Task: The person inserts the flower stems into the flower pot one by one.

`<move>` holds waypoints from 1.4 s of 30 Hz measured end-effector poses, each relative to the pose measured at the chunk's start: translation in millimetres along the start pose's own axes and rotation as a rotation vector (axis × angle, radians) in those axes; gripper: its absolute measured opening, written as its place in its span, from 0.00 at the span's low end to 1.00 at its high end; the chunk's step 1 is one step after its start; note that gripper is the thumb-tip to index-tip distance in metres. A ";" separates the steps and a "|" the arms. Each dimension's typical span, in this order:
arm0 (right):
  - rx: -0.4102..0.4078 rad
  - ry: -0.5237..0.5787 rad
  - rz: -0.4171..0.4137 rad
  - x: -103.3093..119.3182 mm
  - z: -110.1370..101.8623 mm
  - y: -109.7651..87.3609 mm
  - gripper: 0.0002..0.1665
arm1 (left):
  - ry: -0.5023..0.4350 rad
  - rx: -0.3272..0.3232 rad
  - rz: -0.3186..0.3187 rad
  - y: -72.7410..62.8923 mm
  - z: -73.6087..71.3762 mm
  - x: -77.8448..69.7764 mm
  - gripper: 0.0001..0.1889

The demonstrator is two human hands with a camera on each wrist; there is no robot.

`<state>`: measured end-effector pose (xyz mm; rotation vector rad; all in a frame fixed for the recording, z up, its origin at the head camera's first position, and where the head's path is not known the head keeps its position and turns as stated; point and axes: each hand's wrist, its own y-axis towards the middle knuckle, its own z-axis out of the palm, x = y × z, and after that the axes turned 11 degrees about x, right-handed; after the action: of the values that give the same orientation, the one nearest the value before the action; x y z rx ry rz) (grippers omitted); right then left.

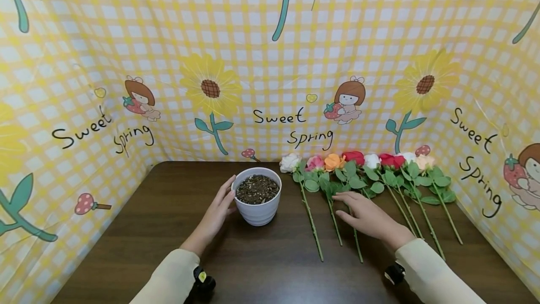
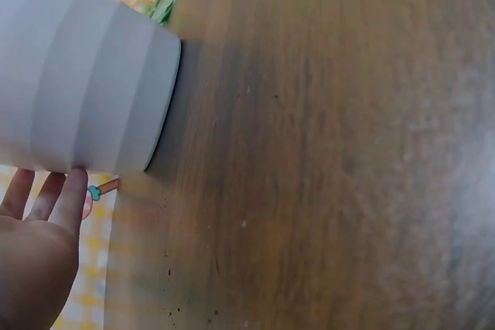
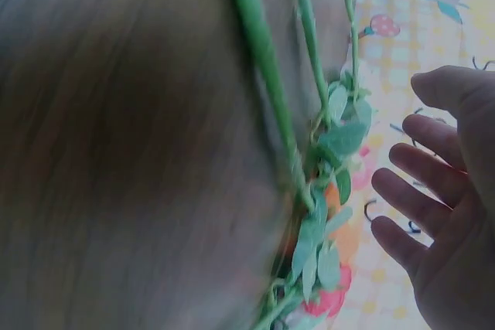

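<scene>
A white ribbed flowerpot [image 1: 258,215] holding dark soil [image 1: 257,189] stands upright on the table. My left hand [image 1: 216,218] is at its left side; in the left wrist view the extended fingers [image 2: 71,195] touch the pot wall [image 2: 93,83]. Right of the pot lie several roses in a row, blooms toward the back: a white rose [image 1: 290,163], a pink rose [image 1: 315,163], an orange rose [image 1: 334,162], a red rose [image 1: 353,157] and more. Over the green stems hovers my right hand [image 1: 371,217], its fingers spread and nothing held.
The dark wooden table [image 1: 139,229] meets a yellow checked cloth [image 1: 168,27] at the back and both sides. A peach rose [image 1: 424,163] lies at the right end of the row. Dark crumbs [image 2: 174,312] dot the tabletop near the left hand.
</scene>
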<state>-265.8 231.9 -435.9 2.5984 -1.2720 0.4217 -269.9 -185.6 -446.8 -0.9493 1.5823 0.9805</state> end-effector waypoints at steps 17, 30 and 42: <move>0.121 0.328 0.002 15.6 18.8 30.2 0.30 | -0.005 0.010 0.008 0.9 1.0 2.1 0.28; 0.115 0.507 0.117 23.2 34.7 48.8 0.28 | 0.004 -0.006 0.020 1.6 1.6 5.4 0.28; 0.131 0.570 0.229 25.2 41.9 61.0 0.28 | 0.008 -0.002 0.026 -0.4 1.9 5.7 0.28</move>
<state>-292.9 163.4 -462.1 2.1770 -1.3523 1.2166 -269.9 -184.6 -452.7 -0.9370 1.6043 0.9971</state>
